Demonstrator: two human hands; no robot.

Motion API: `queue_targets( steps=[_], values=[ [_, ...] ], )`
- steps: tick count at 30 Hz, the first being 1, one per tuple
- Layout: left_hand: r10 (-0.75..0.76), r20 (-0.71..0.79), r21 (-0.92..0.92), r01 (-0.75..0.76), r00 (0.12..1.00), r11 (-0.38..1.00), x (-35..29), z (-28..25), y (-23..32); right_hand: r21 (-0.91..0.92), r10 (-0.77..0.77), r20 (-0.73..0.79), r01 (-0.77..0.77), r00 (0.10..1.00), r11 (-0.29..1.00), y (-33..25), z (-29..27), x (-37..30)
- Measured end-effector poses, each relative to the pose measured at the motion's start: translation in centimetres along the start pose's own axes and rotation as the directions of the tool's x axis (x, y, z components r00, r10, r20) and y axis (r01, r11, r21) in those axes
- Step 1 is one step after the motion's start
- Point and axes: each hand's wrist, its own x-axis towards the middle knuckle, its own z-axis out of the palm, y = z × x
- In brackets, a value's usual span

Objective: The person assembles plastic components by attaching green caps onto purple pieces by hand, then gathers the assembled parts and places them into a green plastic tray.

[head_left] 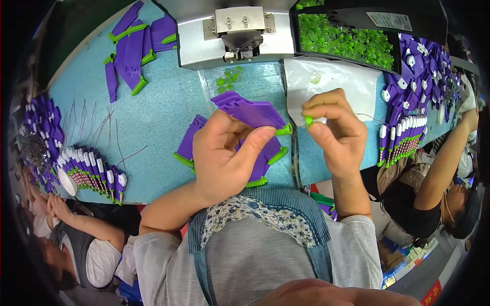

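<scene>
1 sm grn pc (308,121) btwn R fingers (326,110)

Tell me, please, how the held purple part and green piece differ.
The purple plastic part is broad and flattish; the green piece is tiny and rounded. The part is mostly purple with a green tubular end; the piece looks wholly green. The left hand holds the part; the right hand pinches the piece. Both show bright green.

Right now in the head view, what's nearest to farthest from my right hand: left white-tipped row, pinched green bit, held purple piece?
1. Green bit: in right hand
2. Purple piece: in left hand
3. White-tipped row: far left
</scene>
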Motion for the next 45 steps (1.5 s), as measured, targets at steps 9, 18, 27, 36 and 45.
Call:
queue_targets(
  steps=[9, 18, 27, 36, 45],
  values=[
    [0.035, 0.008, 0.007, -0.035, 0.999, 0.999, -0.8, -0.1, -0.1, -0.005, -0.011, 0.027, 0.011, 1.0, 1.0, 0.5, 1.9, -1.4],
    [0.037, -0.111, 0.232, -0.01, 0.993, 0.973, -1.3, -5.4, 1.5, -0.14, 0.034, 0.157, -0.012, 0.987, 0.99, 0.7, 4.0, 1.1],
    [0.241, -0.013, 0.954, -0.06, 0.971, 0.293, -1.4, -11.2, 2.9, -0.535, -0.249, 0.201, 0.319, 0.947, 0.782, 3.1, 7.1, 5.5],
    [0.522, -0.031, 0.994, 0.079, 0.852, -0.069, 9.9, -14.5, 5.6, -0.522, -0.206, 0.186, 0.274, 0.961, 0.808, 2.3, 8.0, 5.2],
    [0.374, -0.222, 0.738, -0.095, 0.9, 0.668, 5.6, -11.4, 6.6, 0.058, 0.156, 0.093, -0.161, 0.983, 0.985, 1.0, 3.5, 2.5]
  ],
)
